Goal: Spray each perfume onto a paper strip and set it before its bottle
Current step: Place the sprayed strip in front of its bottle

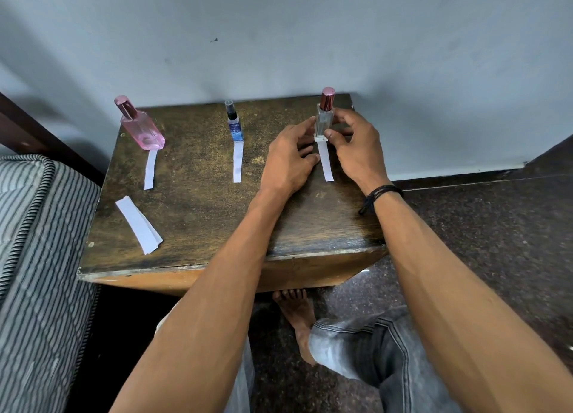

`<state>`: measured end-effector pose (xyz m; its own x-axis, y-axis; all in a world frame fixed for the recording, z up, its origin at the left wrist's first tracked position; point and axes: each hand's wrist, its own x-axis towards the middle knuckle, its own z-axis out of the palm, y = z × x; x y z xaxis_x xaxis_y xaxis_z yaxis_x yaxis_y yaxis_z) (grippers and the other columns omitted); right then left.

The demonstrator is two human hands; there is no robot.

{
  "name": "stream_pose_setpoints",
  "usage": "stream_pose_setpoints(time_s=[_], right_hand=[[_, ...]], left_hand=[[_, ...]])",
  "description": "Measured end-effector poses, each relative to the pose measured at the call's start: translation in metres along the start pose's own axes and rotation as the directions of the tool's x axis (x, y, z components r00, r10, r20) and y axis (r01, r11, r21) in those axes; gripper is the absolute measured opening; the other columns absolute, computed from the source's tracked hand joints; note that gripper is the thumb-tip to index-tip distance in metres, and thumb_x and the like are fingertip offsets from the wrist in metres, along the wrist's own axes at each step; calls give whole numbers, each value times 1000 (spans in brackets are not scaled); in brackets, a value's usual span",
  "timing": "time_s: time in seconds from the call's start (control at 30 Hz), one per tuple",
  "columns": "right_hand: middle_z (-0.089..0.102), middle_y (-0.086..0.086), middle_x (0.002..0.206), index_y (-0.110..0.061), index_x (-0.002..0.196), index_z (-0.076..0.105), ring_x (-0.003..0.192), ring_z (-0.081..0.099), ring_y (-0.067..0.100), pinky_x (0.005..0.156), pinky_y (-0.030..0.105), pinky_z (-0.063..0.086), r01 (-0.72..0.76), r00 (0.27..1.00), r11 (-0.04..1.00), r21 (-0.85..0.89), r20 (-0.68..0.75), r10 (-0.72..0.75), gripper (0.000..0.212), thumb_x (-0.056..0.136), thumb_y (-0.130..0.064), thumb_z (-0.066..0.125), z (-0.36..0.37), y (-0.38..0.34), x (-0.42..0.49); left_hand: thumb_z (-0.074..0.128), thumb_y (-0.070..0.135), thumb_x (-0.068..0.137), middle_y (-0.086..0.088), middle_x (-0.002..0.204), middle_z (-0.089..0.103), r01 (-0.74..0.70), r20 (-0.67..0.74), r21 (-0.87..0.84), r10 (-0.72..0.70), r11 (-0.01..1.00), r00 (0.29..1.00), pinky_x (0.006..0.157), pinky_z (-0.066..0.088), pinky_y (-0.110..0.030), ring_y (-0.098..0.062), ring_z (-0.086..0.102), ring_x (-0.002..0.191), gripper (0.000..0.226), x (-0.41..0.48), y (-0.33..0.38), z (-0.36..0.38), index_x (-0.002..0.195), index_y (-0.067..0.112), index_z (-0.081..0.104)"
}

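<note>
My feed is evenly lit by soft, diffuse light, with faint shadows on the wall (279,40) behind the bench (192,202). Focus is sharp centrally; wide-angle distortion bends the edges, and there's no harsh glare.

The blue bottle's (234,124) label is too small to read, and both hands (290,155) hide part of the clear bottle (323,122).

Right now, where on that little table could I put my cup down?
The bare wood between the spare strips and the left forearm, near the front edge, is freest. The back row is crowded: pink bottle, blue bottle, and clear bottle between both hands, left hand, right hand.
</note>
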<state>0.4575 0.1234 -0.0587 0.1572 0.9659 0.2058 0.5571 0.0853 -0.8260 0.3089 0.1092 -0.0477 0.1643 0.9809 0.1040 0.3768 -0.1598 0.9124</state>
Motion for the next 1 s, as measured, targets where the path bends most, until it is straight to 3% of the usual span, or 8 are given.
stream_pose_setpoints(time_s=[0.3, 0.57, 1.0], right_hand=[[69, -5, 125, -21, 134, 65, 93, 60, -12, 79, -3, 41, -4, 1000, 1000, -6, 7, 4, 41, 95, -8, 68, -1, 0, -1], [69, -5, 125, -21, 132, 66, 98, 63, -2, 78, -3, 41, 1, 1000, 1000, -27, 9, -1, 39, 95, -9, 68, -1, 0, -1], [69, -4, 125, -20, 133, 65, 101, 63, -1, 79, -4, 40, -6, 1000, 999, -36, 6, 6, 39, 96, -9, 68, -1, -1, -1]], left_hand=[[68, -8, 84, -12, 126, 61, 10, -6, -6, -10, 1000, 1000, 99, 52, -21, -16, 64, 115, 67, 0, 0, 0, 145, 12, 50], [68, -9, 84, -11, 129, 60, 12, 2, -4, -12, 1000, 1000, 101, 52, -24, -16, 63, 116, 68, 0, 1, 0, 146, 11, 49], [67, -11, 84, -12, 132, 60, 41, 17, -35, -41, 999, 999, 98, 51, -17, -16, 63, 117, 68, 0, 2, 0, 147, 10, 48]])
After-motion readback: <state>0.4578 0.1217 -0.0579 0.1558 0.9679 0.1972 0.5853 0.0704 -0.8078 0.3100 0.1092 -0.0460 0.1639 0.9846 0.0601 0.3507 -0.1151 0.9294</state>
